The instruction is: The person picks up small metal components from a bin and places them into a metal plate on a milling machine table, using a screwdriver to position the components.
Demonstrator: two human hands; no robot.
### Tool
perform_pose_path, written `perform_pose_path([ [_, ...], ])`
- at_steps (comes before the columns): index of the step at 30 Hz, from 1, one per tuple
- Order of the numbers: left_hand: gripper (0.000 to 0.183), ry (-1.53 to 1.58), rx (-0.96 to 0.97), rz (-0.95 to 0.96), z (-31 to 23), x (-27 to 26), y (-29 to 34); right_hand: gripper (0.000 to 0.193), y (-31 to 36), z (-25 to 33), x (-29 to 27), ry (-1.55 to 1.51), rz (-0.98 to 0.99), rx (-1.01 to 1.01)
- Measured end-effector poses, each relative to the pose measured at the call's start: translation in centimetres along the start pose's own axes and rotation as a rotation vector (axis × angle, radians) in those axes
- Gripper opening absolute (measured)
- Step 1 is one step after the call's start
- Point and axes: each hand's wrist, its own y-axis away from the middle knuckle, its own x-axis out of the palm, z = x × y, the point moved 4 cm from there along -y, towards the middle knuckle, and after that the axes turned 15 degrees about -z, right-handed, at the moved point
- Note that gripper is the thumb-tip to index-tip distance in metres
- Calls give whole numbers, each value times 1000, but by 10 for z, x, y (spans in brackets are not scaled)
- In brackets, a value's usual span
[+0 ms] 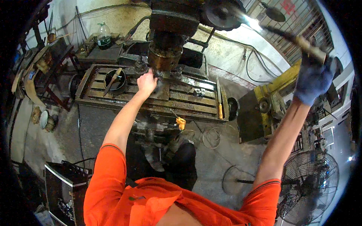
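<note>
My bare left hand (147, 83) reaches in just under the spindle head (164, 54) of a milling machine. Its fingers are closed at a small dark metal part there, mostly hidden by the hand. Raised high at the right, my right hand (313, 81) wears a blue-grey glove. That hand is wrapped round the tan end of a long bar (301, 42), which slants up toward a dark round wheel (222, 15) beside the machine head. Whether the bar joins the wheel is lost in glare. Below the spindle lies the slotted machine table (181, 101), wet in places.
On the table are a black bowl (120, 87) with a brush, a yellow-handled file (220, 109) and a small metal block (199, 92). A yellow-handled crank (180, 123) juts from the front. A bottle (103, 36) stands behind left; a large fan (310, 186) stands lower right.
</note>
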Motion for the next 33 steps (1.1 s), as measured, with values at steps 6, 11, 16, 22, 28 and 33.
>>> perform_pose_path([
  [6,43,-14,-8,-17,10,2,3,35,139,-40,14,396,-485,-211],
  [11,44,-17,-6,2,10,4,1,33,129,-36,27,435,-393,-297],
  [16,43,-23,2,-8,5,0,1,31,154,-42,11,658,-559,-251],
  [22,42,-57,-4,-17,4,0,0,29,144,-35,16,530,-538,-149],
  [28,40,-26,20,4,15,-11,-2,31,152,-44,18,629,-544,-186],
  [33,32,101,148,-173,45,-107,11,32,153,-42,5,468,-447,-261],
])
